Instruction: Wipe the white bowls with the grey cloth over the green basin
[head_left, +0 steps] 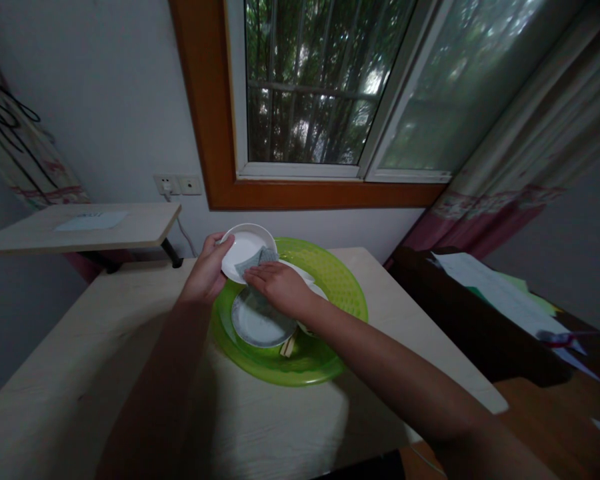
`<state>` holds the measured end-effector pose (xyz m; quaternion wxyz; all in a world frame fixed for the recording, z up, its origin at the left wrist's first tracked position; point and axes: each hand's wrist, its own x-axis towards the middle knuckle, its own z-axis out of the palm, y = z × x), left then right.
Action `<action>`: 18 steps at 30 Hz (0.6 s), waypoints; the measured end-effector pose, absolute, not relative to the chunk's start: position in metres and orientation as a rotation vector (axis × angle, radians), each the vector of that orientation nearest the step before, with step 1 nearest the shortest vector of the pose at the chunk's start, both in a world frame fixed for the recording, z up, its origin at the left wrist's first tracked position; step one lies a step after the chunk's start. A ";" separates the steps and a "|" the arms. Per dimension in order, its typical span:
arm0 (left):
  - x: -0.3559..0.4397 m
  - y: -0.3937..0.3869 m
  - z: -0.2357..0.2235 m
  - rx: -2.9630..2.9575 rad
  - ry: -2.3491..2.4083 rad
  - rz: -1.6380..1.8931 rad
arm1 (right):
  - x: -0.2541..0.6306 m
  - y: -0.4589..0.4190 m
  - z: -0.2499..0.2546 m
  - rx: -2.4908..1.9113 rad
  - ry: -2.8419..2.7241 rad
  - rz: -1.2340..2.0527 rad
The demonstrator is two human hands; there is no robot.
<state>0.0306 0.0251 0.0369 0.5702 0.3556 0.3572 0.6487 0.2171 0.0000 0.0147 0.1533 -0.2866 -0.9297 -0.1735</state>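
My left hand [207,270] grips the rim of a small white dish [245,245], holding it tilted above a green plastic basin [340,280]. My right hand [280,287] presses a grey cloth [260,261] against the inside of that dish, fingers closed over the cloth. Below the hands, inside the basin, lies a grey-rimmed plate [260,323] with chopsticks [287,347] poking out beside it. Another white dish is partly hidden under my right wrist.
The basin stands on a light wooden table [105,347]. A smaller shelf-like table [80,230] is at the left by the wall sockets [177,184]. A dark desk with papers [495,293] stands at the right, under the curtain. A window is ahead.
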 end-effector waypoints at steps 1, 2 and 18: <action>0.027 0.025 0.038 0.849 0.843 1.497 | 0.217 0.000 0.016 -0.809 -2.669 -0.504; 0.022 0.025 0.039 0.869 0.851 1.469 | 0.217 0.000 0.017 -0.790 -2.672 -0.510; 0.005 0.017 0.051 1.044 1.028 1.388 | 0.216 -0.004 0.021 -0.702 -2.671 -0.708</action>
